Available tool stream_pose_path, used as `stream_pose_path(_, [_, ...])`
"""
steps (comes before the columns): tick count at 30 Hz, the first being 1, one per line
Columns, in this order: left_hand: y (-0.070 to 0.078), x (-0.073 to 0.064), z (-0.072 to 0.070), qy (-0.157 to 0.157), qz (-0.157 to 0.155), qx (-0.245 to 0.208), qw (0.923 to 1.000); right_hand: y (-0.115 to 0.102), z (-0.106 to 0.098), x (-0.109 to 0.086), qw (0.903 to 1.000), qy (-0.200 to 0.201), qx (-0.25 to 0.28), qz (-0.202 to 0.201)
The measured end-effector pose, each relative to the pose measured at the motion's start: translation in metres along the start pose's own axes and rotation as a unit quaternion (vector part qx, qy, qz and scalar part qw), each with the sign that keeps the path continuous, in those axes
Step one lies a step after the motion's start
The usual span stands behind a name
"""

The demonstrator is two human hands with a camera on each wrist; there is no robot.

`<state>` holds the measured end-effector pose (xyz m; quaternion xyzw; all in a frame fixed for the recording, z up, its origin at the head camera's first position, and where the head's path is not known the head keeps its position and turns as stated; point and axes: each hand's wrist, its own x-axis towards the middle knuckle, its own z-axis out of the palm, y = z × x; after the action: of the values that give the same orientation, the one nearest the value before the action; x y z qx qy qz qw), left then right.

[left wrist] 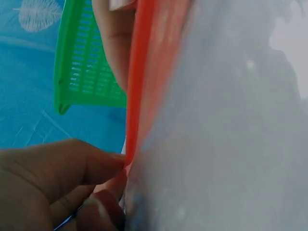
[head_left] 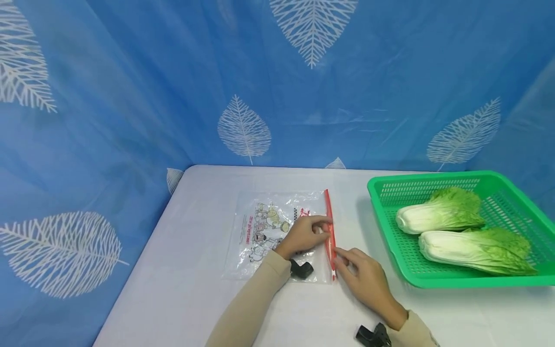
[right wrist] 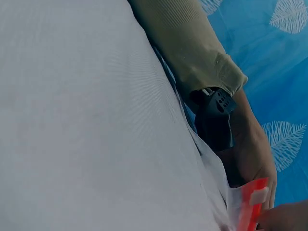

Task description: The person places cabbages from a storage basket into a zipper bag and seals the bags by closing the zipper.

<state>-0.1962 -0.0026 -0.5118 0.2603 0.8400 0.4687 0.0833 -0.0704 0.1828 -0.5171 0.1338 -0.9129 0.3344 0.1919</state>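
A clear plastic zip bag [head_left: 243, 231] with a red closure strip [head_left: 328, 205] and printed cartoon figures lies flat on the table. The left hand [head_left: 305, 234] reaches over the bag and pinches the strip near its middle; close up, its thumb and finger [left wrist: 103, 166] grip the red edge. Nearer the strip's lower end, the right hand [head_left: 366, 279] pinches the same strip from the right side. A pale slider [right wrist: 259, 196] sits on the strip in the right wrist view, beside a fingertip [right wrist: 284, 217] of the right hand.
To the right stands a green plastic basket [head_left: 392, 262] holding two leafy cabbages [head_left: 472, 248]. White cloth covers the table [head_left: 173, 270]. A blue curtain [head_left: 173, 72] with white leaf prints hangs behind and at the left. Black wrist cameras [head_left: 301, 270] are worn on both wrists.
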Motion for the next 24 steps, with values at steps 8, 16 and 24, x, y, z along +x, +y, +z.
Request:
stream_pose_path(8, [0.002, -0.007, -0.003, 0.002, -0.016, -0.119, 0.9927, 0.007, 0.009, 0.017, 0.9867, -0.024, 0.131, 0.094])
stream_pose_path(16, [0.016, -0.015, -0.020, -0.029, 0.019, -0.188, 0.9816, 0.014, 0.013, 0.030, 0.9465, -0.052, 0.289, 0.134])
stream_pose_path(24, [0.032, -0.023, -0.044, 0.014, 0.061, -0.162, 0.9847, 0.014, 0.011, 0.036, 0.9206, -0.068, 0.364, 0.122])
